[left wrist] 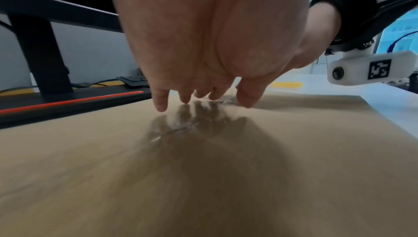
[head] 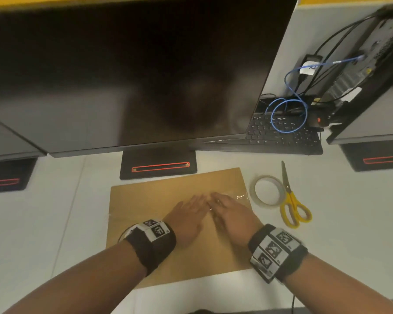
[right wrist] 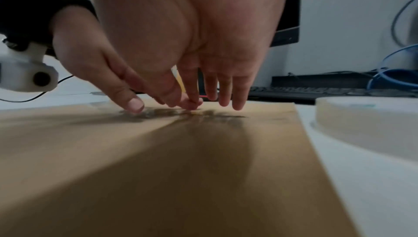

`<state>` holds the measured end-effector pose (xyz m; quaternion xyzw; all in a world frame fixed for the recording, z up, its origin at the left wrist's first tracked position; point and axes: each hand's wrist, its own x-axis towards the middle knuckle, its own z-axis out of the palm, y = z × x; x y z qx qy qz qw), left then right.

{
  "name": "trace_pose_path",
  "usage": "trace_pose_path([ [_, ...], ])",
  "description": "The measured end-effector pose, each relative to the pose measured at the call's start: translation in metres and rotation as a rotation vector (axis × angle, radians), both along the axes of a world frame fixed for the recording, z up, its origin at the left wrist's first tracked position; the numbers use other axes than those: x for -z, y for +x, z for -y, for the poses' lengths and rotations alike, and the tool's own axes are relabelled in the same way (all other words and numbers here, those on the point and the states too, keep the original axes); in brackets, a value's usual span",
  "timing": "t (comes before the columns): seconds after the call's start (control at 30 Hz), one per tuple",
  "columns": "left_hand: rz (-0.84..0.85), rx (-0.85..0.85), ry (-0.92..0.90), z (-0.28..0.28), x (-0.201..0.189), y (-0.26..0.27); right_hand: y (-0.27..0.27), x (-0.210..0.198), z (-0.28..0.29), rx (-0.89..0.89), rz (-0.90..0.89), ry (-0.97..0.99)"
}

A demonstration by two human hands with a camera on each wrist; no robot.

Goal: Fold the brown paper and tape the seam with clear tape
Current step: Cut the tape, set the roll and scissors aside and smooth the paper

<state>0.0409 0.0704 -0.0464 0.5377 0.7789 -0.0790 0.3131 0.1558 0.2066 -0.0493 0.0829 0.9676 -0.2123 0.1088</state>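
The left hand (head: 186, 214) and right hand (head: 230, 214) lie flat on the paper (head: 145, 200), fingers straight, holding nothing. They press tape (head: 241, 196) onto the seam. Best rub outward firmly, avoiding wrinkles.

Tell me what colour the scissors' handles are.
Yellow; the scissors show best in the head view.

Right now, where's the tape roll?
Head view: the tape roll lies on the desk right of the brown paper, touching the yellow scissors.

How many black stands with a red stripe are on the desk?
3. One stand behind the brown paper, one at the far left, one at the far right. More may sit outside the picture.
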Motion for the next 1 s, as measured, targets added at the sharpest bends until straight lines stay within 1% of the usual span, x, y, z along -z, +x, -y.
trace_pose_path([
  [0.07,-0.005,0.009,-0.016,0.01,0.007,0.001,-0.003,0.01,0.009,-0.019,0.052,-0.026],
  [0.13,-0.027,0.018,0.005,0.018,0.013,0.002,-0.004,0.018,0.015,-0.031,0.102,-0.036],
  [0.2,-0.037,0.025,0.029,0.022,0.017,0.001,-0.003,0.023,0.019,-0.044,0.141,0.006],
  [0.27,-0.044,0.038,0.035,0.026,0.02,0.0,-0.001,0.026,0.022,-0.039,0.143,0.034],
  [0.37,-0.049,0.042,0.05,0.03,0.023,0.0,0.001,0.032,0.021,0.035,0.162,0.068],
  [0.5,-0.056,0.042,0.073,0.032,0.028,0.0,0.004,0.03,0.017,0.16,0.263,0.14],
  [0.63,-0.057,0.047,0.08,0.033,0.031,-0.002,0.003,0.024,0.014,0.238,0.343,0.144],
  [0.83,-0.058,0.06,0.103,0.035,0.036,-0.004,0.0,0.017,0.011,0.313,0.34,0.117],
  [1.0,-0.049,0.047,0.115,0.035,0.034,-0.004,0.0,0.018,0.01,0.375,0.348,0.044],
])
